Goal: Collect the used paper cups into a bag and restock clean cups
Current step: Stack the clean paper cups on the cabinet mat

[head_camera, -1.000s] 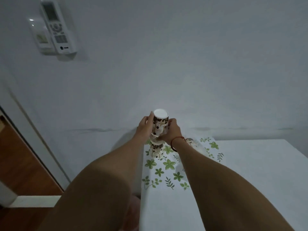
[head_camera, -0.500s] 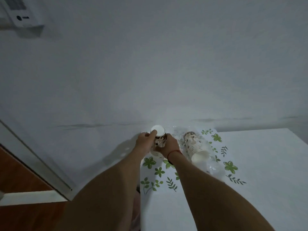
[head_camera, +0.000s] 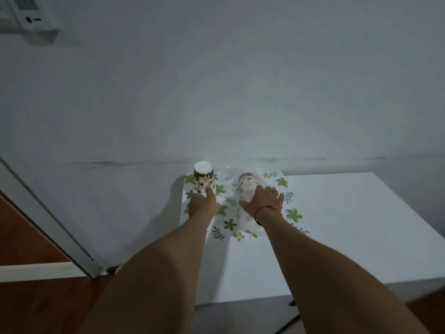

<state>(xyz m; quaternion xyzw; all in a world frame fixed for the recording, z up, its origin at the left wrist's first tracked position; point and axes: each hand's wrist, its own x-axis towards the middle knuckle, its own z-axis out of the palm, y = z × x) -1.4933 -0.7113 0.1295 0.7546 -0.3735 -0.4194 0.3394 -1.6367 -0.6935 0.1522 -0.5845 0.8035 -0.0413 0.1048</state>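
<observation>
White table (head_camera: 337, 225), leaf-print mat (head_camera: 292, 214) at its 10 o'clock corner. Upside-down cup stack (head_camera: 203, 180) on mat; left hand (head_camera: 202, 203) at stack's 6 o'clock, gripping its base. Right hand (head_camera: 263, 201) spread flat on bagged cups (head_camera: 246, 184) lying at stack's 3 o'clock.

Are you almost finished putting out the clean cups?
Partly. An upside-down stack of cups stands on the leaf-patterned mat, steadied by the left hand. The right hand is on the plastic sleeve of cups lying beside it, so more restocking looks in hand. No used cups or collecting bag are in view, so that part can't be judged.
</observation>
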